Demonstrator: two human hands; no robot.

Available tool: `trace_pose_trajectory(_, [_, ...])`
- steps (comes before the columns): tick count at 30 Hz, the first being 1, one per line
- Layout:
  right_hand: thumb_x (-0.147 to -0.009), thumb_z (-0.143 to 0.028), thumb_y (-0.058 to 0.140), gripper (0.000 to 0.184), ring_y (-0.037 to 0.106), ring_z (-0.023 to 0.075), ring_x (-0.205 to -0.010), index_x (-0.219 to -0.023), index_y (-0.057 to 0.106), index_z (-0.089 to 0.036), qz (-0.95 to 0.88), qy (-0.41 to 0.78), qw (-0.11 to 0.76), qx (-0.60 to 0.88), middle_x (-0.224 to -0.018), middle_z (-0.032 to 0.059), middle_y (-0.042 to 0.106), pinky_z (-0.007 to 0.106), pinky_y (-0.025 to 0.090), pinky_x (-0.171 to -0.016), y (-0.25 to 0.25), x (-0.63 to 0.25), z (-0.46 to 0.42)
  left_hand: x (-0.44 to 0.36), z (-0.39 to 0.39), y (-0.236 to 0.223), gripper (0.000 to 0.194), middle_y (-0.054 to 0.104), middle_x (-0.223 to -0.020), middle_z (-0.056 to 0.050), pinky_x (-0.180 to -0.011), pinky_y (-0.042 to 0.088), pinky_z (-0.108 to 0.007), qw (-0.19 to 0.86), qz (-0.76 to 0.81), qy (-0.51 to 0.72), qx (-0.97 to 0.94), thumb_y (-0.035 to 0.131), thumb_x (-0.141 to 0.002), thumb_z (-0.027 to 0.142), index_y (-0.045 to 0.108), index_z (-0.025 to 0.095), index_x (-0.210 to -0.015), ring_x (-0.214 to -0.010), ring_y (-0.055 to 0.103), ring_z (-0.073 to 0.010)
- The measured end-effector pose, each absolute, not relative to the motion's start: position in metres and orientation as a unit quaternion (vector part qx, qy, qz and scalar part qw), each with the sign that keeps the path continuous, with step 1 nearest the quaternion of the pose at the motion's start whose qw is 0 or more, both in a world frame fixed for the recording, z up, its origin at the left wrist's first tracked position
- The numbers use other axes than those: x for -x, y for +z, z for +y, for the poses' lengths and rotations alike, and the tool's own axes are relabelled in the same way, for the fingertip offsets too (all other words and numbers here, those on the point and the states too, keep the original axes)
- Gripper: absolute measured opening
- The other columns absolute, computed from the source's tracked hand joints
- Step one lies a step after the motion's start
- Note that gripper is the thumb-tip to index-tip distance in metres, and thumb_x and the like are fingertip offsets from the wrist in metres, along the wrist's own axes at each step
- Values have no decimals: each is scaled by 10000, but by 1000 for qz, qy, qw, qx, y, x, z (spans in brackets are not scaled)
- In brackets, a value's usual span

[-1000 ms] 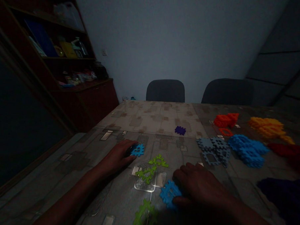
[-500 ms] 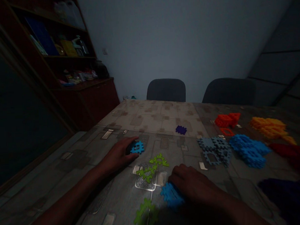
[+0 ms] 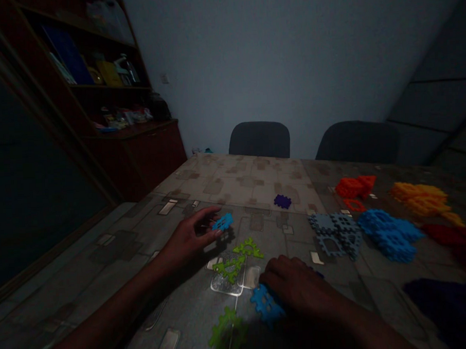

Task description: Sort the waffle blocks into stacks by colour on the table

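My left hand pinches a light blue toothed plastic building tile between thumb and fingers, and a shadow on the table beneath shows it is raised. At the lower middle, my right hand has its fingers curled down by the table. Another blue toothed tile lies at its left side, partly covered by it. A bit of dark purple shows past its far side; what the fingers hold is hidden. Between the hands lie green toothed pieces, and one more green piece is closer to me.
A purple tile lies farther back. On the right are piles of grey, blue, orange, yellow, red and dark purple tiles. Two chairs stand behind the table; a shelf cabinet is at left.
My left hand has lifted the light blue tile off the table and tilted it, moving slightly right. The right hand has barely moved; a purple edge now shows beside it.
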State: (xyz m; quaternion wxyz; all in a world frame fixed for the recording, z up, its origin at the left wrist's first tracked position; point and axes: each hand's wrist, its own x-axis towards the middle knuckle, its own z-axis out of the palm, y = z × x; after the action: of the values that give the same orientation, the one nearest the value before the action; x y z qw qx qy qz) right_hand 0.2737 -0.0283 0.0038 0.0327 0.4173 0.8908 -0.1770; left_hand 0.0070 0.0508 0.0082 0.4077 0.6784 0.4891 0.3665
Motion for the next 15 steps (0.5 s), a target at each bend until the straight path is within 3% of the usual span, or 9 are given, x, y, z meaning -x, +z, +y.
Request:
trace_pose_trajectory(3, [-640,-206,809,550,558,282,-1000,-1152,608,-212,885,-188,14,-426,-1135,90,622,402,408,-832,17,-280,-30,-17,40,14,575,669,-1152,-109,-940,495,-463,407,487,352,-688,736,-734,380,592,193,-1259,-1052,621,-291])
trace_pose_trajectory(8, [-824,-180,629,156,606,266,-937,-977,661,-185,836,-185,-29,-516,-1015,98,660,399,435,-821,41,-300,-28,-38,12,10,612,619,-1193,-87,-949,466,-439,339,443,288,-779,757,-737,332,559,259,-1312,-1075,580,-286])
trace_pose_trajectory(15, [-843,-192,603,94,639,243,-865,-912,665,-209,825,-170,-67,-535,-940,82,702,376,462,-757,41,-315,-25,-57,-16,-7,763,577,-1257,-89,-957,434,-475,286,346,206,-870,757,-793,472,374,358,-1444,-1103,538,-307])
